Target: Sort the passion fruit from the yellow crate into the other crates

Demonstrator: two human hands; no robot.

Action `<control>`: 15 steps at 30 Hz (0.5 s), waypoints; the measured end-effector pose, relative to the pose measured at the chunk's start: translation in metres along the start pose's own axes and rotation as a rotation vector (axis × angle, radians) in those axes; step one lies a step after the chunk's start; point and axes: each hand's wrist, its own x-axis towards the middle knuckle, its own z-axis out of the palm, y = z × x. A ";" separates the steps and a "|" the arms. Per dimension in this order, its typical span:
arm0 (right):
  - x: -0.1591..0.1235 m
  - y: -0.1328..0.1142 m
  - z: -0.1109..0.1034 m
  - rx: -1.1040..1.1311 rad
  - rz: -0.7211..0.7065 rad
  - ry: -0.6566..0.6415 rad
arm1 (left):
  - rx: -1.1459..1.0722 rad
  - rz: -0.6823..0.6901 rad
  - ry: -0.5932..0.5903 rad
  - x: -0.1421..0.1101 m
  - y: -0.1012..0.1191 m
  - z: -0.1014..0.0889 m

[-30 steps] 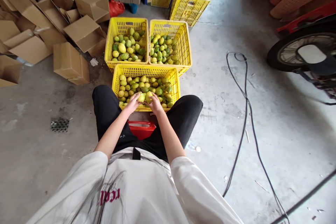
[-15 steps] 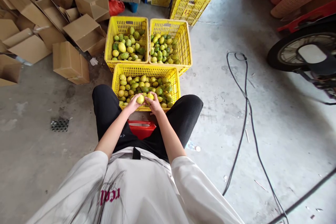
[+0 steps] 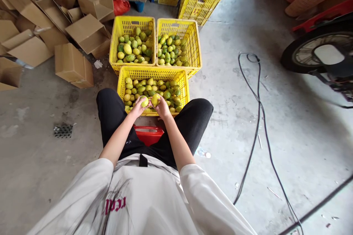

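Note:
My left hand (image 3: 137,109) is closed around a yellow-green lemon (image 3: 144,101). A second, yellower lemon (image 3: 156,99) sits in the fingers of my right hand (image 3: 162,109). Both hands are side by side over the near edge of a yellow plastic crate (image 3: 185,80), their fingertips close together. Inside that crate lie many green and yellow lemons (image 3: 141,89). Parts of the fingers are hidden behind the fruit.
Two more yellow crates (image 3: 111,44) of lemons stand behind the near one, with stacked crates (image 3: 198,5) farther back. Cardboard boxes (image 3: 73,64) pile up at left. A black cable (image 3: 259,106) and a motorbike wheel (image 3: 303,53) are at right. A red stool (image 3: 149,137) shows between my legs.
Both lemons have been turned in my fingers. My left hand has shifted slightly left with its lemon, and the right lemon has moved a little left and up.

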 end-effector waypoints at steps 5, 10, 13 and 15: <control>-0.003 0.006 0.000 -0.115 -0.059 -0.012 | 0.023 -0.033 -0.066 -0.002 -0.001 0.003; -0.005 0.004 -0.003 -0.129 -0.088 -0.051 | -0.030 -0.092 -0.083 -0.002 -0.001 0.003; -0.004 0.003 -0.002 -0.122 -0.106 -0.028 | -0.071 -0.104 -0.084 -0.002 0.001 0.003; -0.005 0.002 -0.002 -0.137 -0.107 -0.007 | -0.070 -0.107 -0.077 -0.002 0.002 0.005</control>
